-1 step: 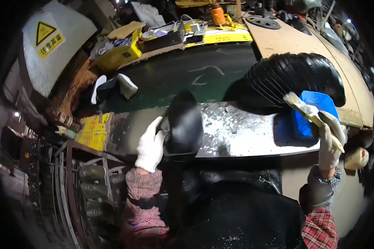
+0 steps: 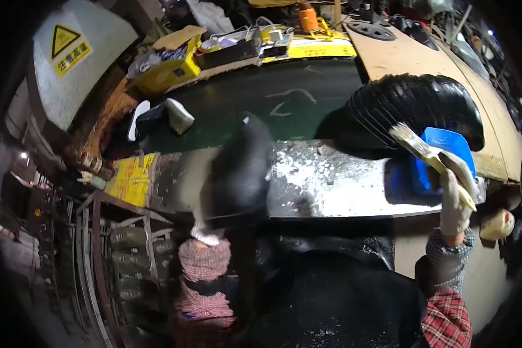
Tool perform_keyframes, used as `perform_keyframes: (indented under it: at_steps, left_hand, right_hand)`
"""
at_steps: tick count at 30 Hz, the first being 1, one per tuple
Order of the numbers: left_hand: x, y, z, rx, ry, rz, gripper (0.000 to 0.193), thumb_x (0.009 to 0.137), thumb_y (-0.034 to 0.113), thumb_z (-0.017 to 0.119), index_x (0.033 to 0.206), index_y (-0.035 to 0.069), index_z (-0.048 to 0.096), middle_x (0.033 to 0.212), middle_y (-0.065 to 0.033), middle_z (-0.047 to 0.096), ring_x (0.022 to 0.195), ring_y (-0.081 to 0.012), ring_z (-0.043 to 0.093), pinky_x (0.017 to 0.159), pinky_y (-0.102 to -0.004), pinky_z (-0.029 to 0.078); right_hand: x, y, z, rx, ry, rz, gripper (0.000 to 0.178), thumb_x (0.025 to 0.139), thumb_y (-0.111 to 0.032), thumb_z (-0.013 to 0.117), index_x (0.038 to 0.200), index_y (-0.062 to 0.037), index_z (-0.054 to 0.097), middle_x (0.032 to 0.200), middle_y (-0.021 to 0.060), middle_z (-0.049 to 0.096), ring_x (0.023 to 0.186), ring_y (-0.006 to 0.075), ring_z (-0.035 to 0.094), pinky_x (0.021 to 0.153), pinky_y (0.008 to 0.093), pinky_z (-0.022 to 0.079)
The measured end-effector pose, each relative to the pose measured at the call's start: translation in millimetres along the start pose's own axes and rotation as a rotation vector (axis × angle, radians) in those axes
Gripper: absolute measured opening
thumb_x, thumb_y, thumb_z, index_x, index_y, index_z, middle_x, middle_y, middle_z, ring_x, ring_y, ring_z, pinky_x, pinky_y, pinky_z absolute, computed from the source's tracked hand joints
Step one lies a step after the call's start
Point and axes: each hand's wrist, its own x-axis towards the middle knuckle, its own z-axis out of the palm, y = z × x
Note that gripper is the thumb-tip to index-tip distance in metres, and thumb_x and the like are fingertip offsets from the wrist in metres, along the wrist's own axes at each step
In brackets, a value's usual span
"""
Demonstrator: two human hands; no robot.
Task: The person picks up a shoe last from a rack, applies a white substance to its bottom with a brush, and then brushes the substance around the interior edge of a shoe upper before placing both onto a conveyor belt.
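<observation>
A dark, smooth shoe-shaped piece [image 2: 240, 168], smeared by motion, is held over the near edge of the bench. My left hand [image 2: 203, 231], in a white glove, grips its lower left side; most of the fingers are hidden behind it. My right hand [image 2: 455, 200], also gloved, is closed around the handle of a paintbrush [image 2: 426, 153] with pale bristles pointing up and left. Beneath the brush is a blue plastic container [image 2: 449, 142] at the bench's right end. The bristles do not touch the dark piece.
Behind the container leans a row of glossy black curved pieces [image 2: 412, 107]. White splatter marks the metal bench strip [image 2: 325, 180]. Two pale-edged shoe-like parts [image 2: 180, 116] lie at the far left, near a yellow box [image 2: 168, 72]. A rack [image 2: 130, 261] stands lower left.
The dark piece has shifted left and turned, now covering most of my left hand. My right hand and the brush have moved slightly left.
</observation>
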Motion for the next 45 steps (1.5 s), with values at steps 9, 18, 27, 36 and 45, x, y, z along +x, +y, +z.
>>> perform_keyframes:
  at_steps: [9, 18, 27, 36, 45]
  left_hand:
    - [-2.8, 127.6, -25.2, -1.968, 0.109, -1.327, 0.024, 0.098, 0.017, 0.056, 0.078, 0.006, 0.065, 0.064, 0.0034, 0.057, 0.054, -0.0102, 0.053, 0.048, -0.0278, 0.041]
    - [-51.6, 65.2, 9.6, -2.139, 0.29, -1.141, 0.025, 0.097, 0.021, 0.057, 0.081, 0.005, 0.066, 0.076, -0.0009, 0.059, 0.064, -0.0122, 0.056, 0.054, -0.0291, 0.044]
    - [-16.8, 103.7, -5.2, -2.047, -0.115, -1.037, 0.027, 0.097, 0.025, 0.058, 0.085, 0.003, 0.068, 0.088, -0.0052, 0.061, 0.073, -0.0143, 0.059, 0.059, -0.0305, 0.047]
    - [33.5, 48.0, -16.7, -1.044, -0.214, -0.738, 0.031, 0.097, 0.03, 0.059, 0.088, 0.002, 0.07, 0.101, -0.0094, 0.064, 0.083, -0.0163, 0.062, 0.064, -0.0318, 0.05]
    - [14.1, 60.3, 5.7, -1.285, -0.126, -0.19, 0.038, 0.095, 0.023, 0.055, 0.124, -0.002, 0.053, 0.106, -0.0102, 0.066, 0.09, -0.0198, 0.064, 0.078, -0.0322, 0.052]
  right_hand:
    - [22.9, -34.0, 174.9, 0.249, -0.656, -0.543, 0.037, 0.087, -0.021, 0.071, 0.113, 0.0042, 0.063, 0.095, 0.0058, 0.068, 0.08, 0.0154, 0.062, 0.073, 0.03, 0.05]
    - [-6.3, 21.5, 158.2, 0.496, -0.546, 0.452, 0.026, 0.096, -0.02, 0.058, 0.107, 0.0032, 0.064, 0.085, 0.0083, 0.068, 0.069, 0.009, 0.061, 0.06, 0.021, 0.048]
    - [-13.2, -94.8, 228.2, 0.335, -0.682, -0.713, 0.039, 0.087, -0.028, 0.065, 0.117, -0.0031, 0.062, 0.07, 0.01, 0.063, 0.062, 0.0252, 0.064, 0.055, 0.0353, 0.051]
    - [-9.3, -37.9, 143.6, 0.707, -1.303, 0.023, 0.029, 0.087, -0.022, 0.07, 0.104, 0.0007, 0.067, 0.098, 0.0135, 0.071, 0.087, 0.026, 0.07, 0.08, 0.0355, 0.056]
    - [-8.1, 3.9, 103.5, 0.209, -0.873, -0.327, 0.021, 0.087, -0.011, 0.066, 0.104, 0.0006, 0.068, 0.08, 0.0081, 0.068, 0.067, 0.0169, 0.062, 0.061, 0.0312, 0.051]
